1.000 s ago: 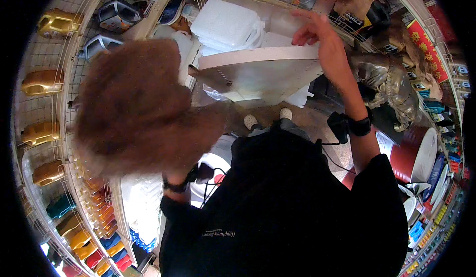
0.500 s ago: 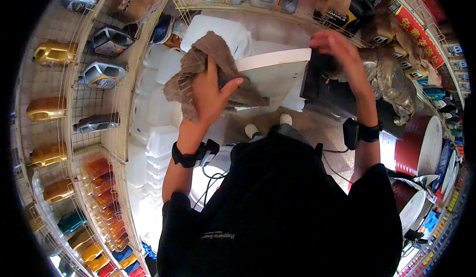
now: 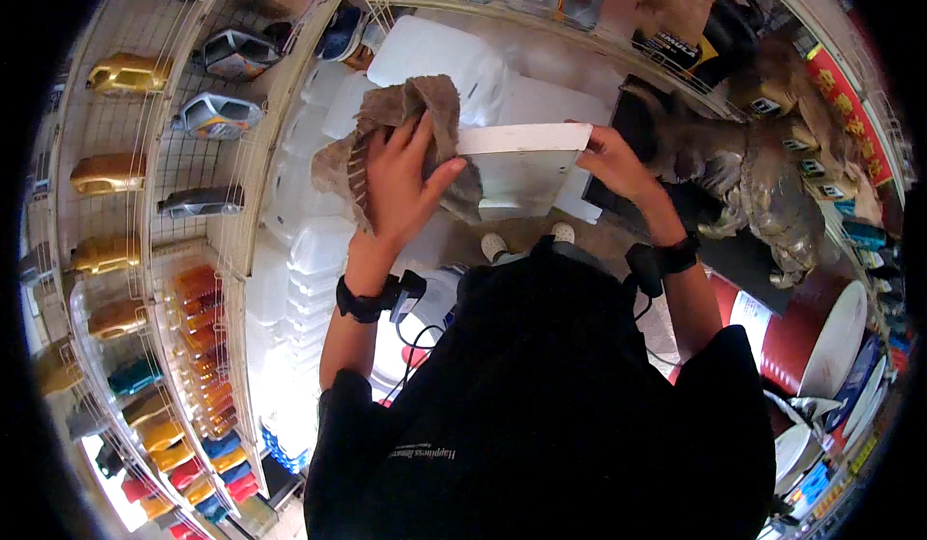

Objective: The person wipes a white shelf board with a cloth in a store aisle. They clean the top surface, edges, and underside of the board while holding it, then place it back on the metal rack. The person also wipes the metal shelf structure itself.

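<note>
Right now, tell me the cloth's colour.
The cloth at the left hand is greyish brown, best seen in the head view.

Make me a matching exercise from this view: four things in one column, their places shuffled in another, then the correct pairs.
Column 1
1. Left hand
2. Right hand
3. Red banner
4. Pale shoes

Column 2
A. On the floor
B. At the right end of the white panel
C. On the brown cloth
D. Near the picture's upper right rim

Pairs: 1-C, 2-B, 3-D, 4-A
</note>
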The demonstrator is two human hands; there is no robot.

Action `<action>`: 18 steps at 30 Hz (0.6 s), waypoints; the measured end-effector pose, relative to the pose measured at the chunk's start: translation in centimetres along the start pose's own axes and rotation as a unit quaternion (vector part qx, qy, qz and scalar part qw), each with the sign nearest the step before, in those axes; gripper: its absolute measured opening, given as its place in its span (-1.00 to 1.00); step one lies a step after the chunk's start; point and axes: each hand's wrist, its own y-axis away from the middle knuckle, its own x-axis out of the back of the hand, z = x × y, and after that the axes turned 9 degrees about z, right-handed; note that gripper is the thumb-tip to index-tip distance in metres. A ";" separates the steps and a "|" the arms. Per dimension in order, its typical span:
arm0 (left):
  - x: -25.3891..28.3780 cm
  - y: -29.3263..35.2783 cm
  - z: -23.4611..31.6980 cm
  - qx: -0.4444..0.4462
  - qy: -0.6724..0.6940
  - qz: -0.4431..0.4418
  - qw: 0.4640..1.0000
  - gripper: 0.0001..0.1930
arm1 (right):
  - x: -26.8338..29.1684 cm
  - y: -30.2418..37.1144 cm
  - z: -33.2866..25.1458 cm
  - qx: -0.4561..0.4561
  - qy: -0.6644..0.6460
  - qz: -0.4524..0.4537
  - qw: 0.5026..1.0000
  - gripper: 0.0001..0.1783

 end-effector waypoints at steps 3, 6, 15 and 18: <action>-1.9 -0.5 1.6 -0.040 -0.015 0.047 0.998 -0.37 | -0.7 -0.4 1.0 -0.079 -0.075 -0.001 0.994 -0.66; -3.3 -1.2 4.4 -0.021 -0.005 0.005 1.000 -0.35 | -1.1 -1.1 1.7 -0.074 -0.107 -0.042 0.991 -0.67; -5.7 -3.6 9.6 0.025 0.121 -0.066 0.990 -0.37 | -1.6 -1.3 2.1 0.005 -0.177 0.016 0.984 -0.44; -4.6 -2.9 3.9 0.031 0.112 0.055 0.992 -0.51 | -1.1 -2.4 3.5 -0.011 -0.134 -0.020 0.991 -0.55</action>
